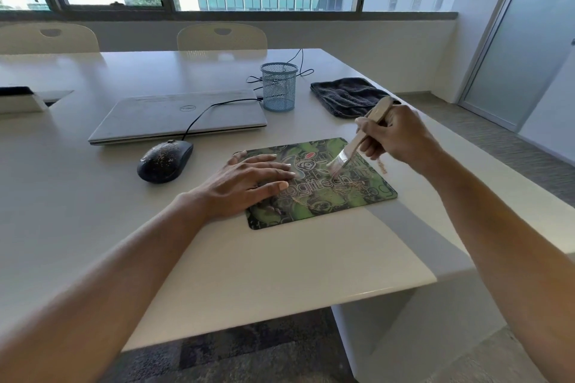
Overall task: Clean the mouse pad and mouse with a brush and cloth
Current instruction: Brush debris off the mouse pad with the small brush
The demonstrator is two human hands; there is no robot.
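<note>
While our left hand (249, 183) lies flat, fingers straight, pinning the pad (317, 193), our right hand (392, 137) grips the brush (357, 140), bristles angled onto crumbs (351, 186).

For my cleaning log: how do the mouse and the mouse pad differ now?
The mouse pad is flat and green; the mouse is rounded and dark. The left hand rests on the mouse pad and the brush meets it; nothing touches the mouse. Both carry crumbs.
</note>
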